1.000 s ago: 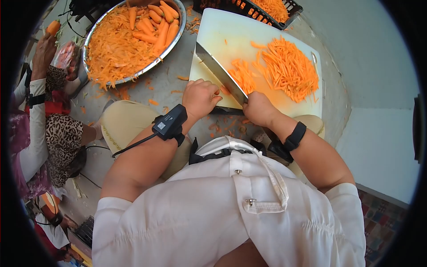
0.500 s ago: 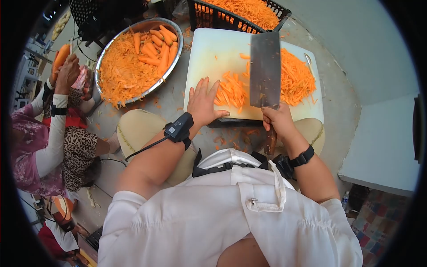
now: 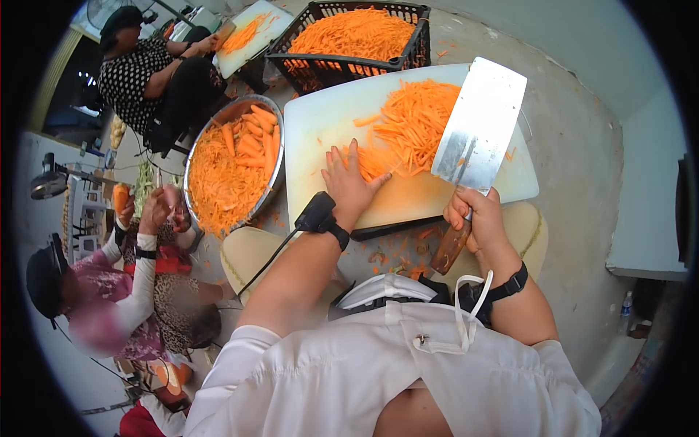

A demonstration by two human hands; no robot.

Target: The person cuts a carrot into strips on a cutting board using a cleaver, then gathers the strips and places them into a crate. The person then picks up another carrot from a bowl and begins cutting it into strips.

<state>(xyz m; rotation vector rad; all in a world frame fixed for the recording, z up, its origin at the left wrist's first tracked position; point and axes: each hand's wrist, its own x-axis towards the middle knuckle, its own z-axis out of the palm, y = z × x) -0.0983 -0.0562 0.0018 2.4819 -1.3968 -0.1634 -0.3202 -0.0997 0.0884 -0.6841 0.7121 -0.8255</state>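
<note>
A broad-bladed cleaver [image 3: 484,120] is gripped by its wooden handle in my right hand [image 3: 477,218]. Its blade stands tilted over the right side of the white cutting board [image 3: 313,138]. My left hand [image 3: 351,186] lies with fingers spread at the near-left of the board, its thumb side touching cut carrot strips. A heap of carrot strips [image 3: 419,120] covers the middle of the board, just left of the blade. Part of the heap is hidden behind the cleaver.
Left of the board stands a metal basin [image 3: 279,167] with shredded and whole carrots. Behind is a black crate [image 3: 349,71] of carrot strips. One co-worker [image 3: 145,80] sits at another board [image 3: 255,36]; another person [image 3: 95,280] holds a carrot at left. Scraps litter the floor.
The cleaver has moved right and turned, its blade now bright. The carrot strips on the right side have shifted left into one heap. The camera view has swung, showing more at left.
</note>
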